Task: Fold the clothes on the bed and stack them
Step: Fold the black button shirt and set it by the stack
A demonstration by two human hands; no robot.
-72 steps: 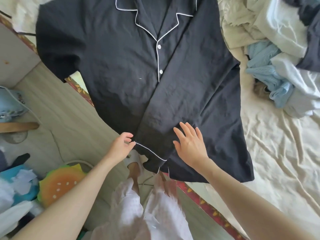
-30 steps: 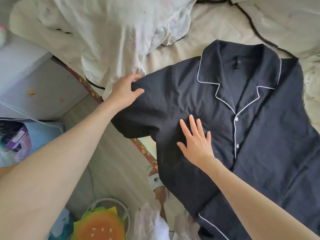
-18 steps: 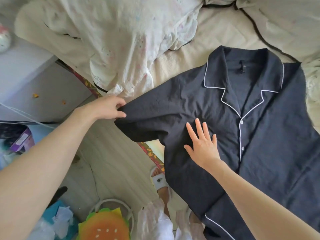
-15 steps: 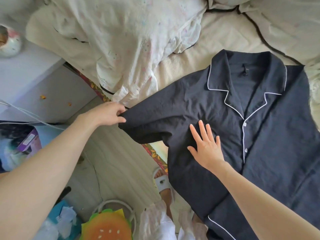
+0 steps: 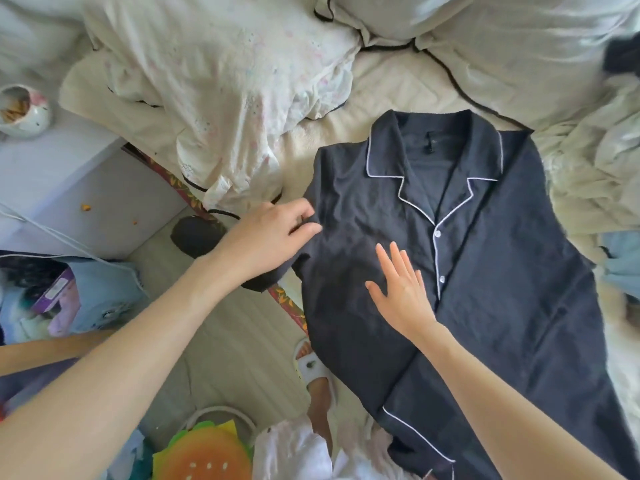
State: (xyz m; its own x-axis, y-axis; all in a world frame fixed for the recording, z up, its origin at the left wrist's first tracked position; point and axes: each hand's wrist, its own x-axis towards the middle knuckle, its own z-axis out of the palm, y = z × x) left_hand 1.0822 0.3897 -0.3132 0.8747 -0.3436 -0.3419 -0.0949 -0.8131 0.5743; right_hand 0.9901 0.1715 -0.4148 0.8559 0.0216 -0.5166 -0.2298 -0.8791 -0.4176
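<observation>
- Folding the dark navy button-front pyjama shirt with white piping (image 5: 485, 289), spread face-up on the cream-sheeted bed (image 5: 398, 84).
- Our left hand (image 5: 273, 237) pinches its sleeve at nine o'clock; our right hand (image 5: 398, 289) presses flat, fingers straight.
- Risk: the hem overhangs the bed edge at six o'clock, so tugging may drag the shirt off.

The dark shirt (image 5: 485, 289) is soft, matt cloth with small wrinkles, a thin white trim and shiny little buttons (image 5: 437, 233). Just past where the left hand (image 5: 266, 237) pinches it, the cream bedding (image 5: 225, 81) is crumpled cloth. Below that grip, the floor (image 5: 221, 341) looks like pale, smooth wood.
</observation>
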